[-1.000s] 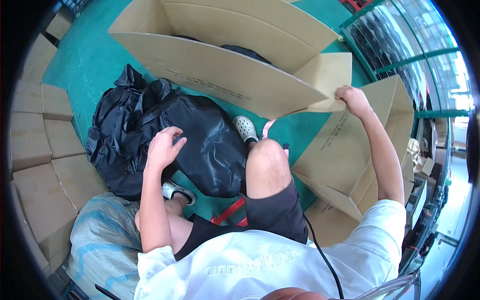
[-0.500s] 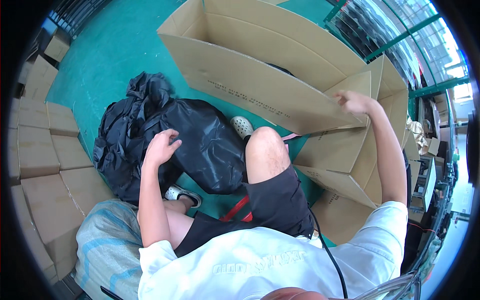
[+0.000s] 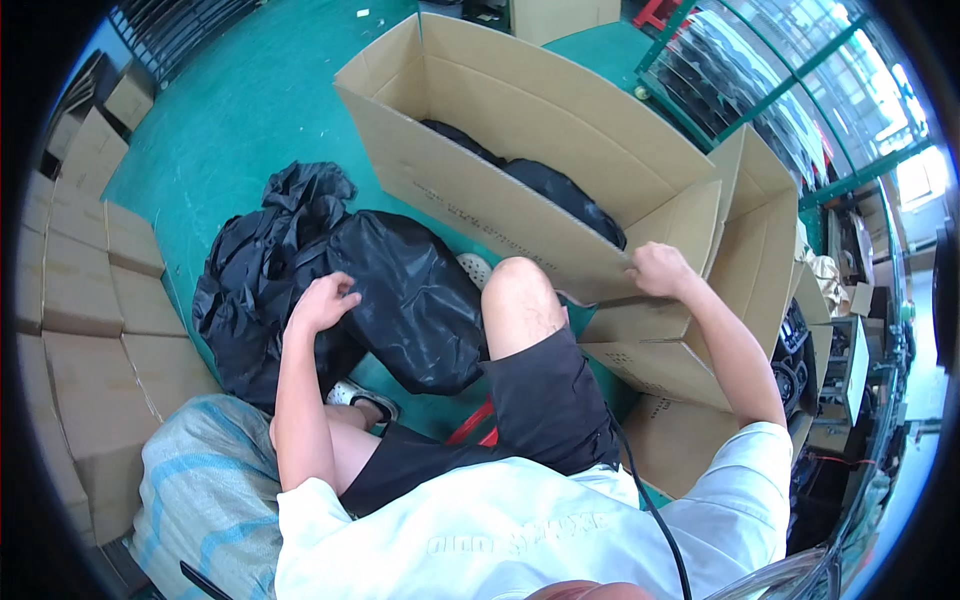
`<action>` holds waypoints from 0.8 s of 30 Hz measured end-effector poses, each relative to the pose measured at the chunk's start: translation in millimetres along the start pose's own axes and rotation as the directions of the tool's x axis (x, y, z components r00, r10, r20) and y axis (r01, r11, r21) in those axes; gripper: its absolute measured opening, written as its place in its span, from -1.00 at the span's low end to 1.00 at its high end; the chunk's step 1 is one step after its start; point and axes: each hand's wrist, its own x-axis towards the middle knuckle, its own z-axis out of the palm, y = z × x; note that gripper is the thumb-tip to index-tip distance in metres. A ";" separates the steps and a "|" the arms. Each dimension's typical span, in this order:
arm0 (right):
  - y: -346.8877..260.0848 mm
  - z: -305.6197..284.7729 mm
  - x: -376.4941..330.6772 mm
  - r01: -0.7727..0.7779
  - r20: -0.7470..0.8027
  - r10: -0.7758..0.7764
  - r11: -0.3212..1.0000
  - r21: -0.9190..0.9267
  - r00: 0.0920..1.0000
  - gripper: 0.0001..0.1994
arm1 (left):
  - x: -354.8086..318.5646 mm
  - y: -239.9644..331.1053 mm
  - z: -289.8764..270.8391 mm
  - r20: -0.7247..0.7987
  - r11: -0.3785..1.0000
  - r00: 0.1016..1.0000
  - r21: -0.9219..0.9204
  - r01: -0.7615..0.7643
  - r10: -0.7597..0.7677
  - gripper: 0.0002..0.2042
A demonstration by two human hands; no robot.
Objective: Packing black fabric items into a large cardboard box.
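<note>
A long open cardboard box stands ahead to my right, with black bundles lying inside it. At its near right corner my right hand is closed on the top edge of the box wall. My left hand hangs over a shiny black plastic bag, fingers loosely bent and apart, with nothing in them. Whether it touches the bag I cannot tell. Crumpled black sheeting lies heaped against the bag's left side.
Stacked closed cartons line the left side. A pale woven sack with blue stripes sits by my left hip. More open cardboard lies right of my knee. A green metal rack stands at the far right on the green floor.
My right hand has come nearer and left along the box, its fingers now closed on the edge. More of the box's inside and its black bundles shows. The left hand has barely moved.
</note>
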 end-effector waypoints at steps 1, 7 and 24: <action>-8.3 1.0 -3.6 0.017 0.002 -0.017 0.999 0.030 1.000 -0.74 | -2.5 -4.7 0.3 0.005 1.000 1.000 -0.018 0.021 -0.021 -0.57; -38.0 1.9 -23.0 0.017 0.005 -0.018 0.989 0.145 1.000 -0.73 | 0.9 -9.8 5.3 0.047 0.995 0.994 0.002 0.103 -0.103 -0.57; -196.8 -68.1 45.8 0.568 -0.336 -0.467 0.752 0.335 0.818 -0.69 | 41.3 -44.6 52.2 0.241 0.927 0.898 0.174 0.333 -0.368 -0.40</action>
